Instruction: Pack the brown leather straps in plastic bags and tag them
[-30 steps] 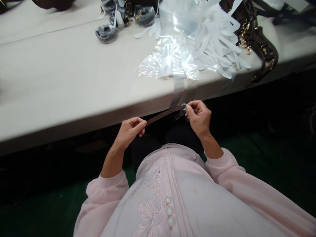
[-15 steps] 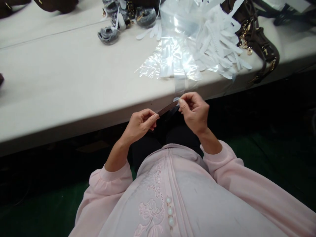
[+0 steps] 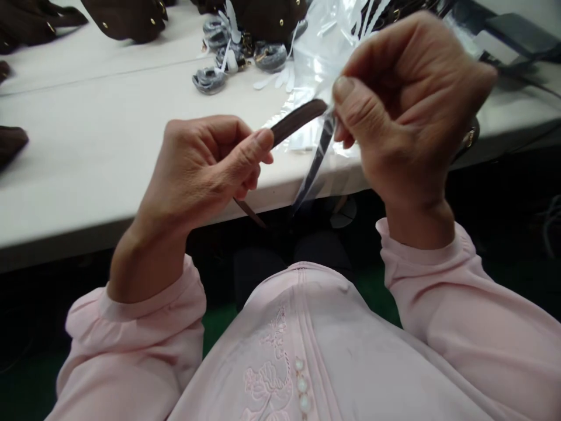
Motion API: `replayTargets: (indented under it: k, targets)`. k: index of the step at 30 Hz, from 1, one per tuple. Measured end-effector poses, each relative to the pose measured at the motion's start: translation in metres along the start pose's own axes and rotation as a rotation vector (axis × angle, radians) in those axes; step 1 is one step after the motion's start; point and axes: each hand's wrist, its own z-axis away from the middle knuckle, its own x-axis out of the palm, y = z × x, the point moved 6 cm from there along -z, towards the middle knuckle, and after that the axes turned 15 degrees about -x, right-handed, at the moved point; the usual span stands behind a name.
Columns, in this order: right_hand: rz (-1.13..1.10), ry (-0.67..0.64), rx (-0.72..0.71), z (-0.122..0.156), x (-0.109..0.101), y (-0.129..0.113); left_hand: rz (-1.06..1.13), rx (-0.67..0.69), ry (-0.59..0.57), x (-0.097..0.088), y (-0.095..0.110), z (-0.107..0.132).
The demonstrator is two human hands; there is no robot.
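A dark brown strap (image 3: 298,120) runs between my two hands, above the table's front edge. My left hand (image 3: 210,166) pinches it between thumb and fingers, and a thin tail of it hangs below that hand. At the strap's upper end, my right hand (image 3: 394,111) is closed in a pinch on a clear plastic sleeve (image 3: 316,161). The sleeve hangs down from there with a dark strip showing inside it. Whether the right fingertips also grip the strap end is hidden.
Behind the hands lie clear plastic bags (image 3: 309,64) on the pale table (image 3: 109,152). Several wrapped strap coils (image 3: 209,80) and white tags (image 3: 231,58) sit farther back. Dark brown bags (image 3: 127,20) stand along the far side. A dark brown piece (image 3: 11,143) is at the left edge.
Both hands have risen toward the camera and moved apart, bringing the strap up with them. The plastic sleeve now hangs below my right hand.
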Motion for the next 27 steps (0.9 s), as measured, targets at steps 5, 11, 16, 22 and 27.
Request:
replayTargets:
  k: [5,11,16,22,27]
  targets:
    - [0.026,-0.03,-0.068,-0.01,0.003,0.015,0.15,-0.037,0.07,-0.023,-0.011,0.008]
    - [-0.041,-0.263,-0.098,0.002,0.055,0.003,-0.065,-0.03,0.057,-0.009,0.003,-0.002]
    - [-0.04,-0.015,-0.114,-0.016,0.025,0.014,0.072,-0.132,-0.168,-0.01,-0.014,0.011]
    - [-0.018,-0.167,-0.187,-0.021,0.039,-0.017,0.207,-0.007,-0.007,-0.022,-0.001,0.003]
    - [-0.072,0.034,-0.174,-0.044,0.012,-0.019,0.195,0.002,0.08,-0.038,0.002,0.01]
